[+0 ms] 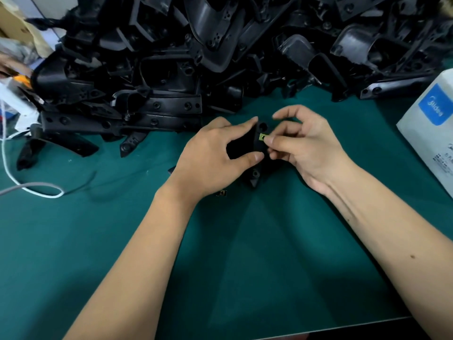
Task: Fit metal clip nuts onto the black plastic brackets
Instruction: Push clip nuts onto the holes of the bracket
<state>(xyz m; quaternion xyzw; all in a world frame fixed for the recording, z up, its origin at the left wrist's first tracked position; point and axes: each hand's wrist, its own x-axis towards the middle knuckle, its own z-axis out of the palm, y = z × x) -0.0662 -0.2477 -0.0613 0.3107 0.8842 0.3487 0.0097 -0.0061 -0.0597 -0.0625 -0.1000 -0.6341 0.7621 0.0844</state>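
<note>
A clip nut (262,136) sits at the edge of a bracket (247,146), pinched by the right hand (304,148). The left hand (215,155) grips the bracket above the green mat (245,253). The bracket pile (220,50) lies behind.

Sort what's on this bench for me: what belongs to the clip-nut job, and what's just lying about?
Job: bracket in left hand; clip nut pinched by right hand; spare clip nut; bracket pile.
Lying about: white cable; white bag.
</note>
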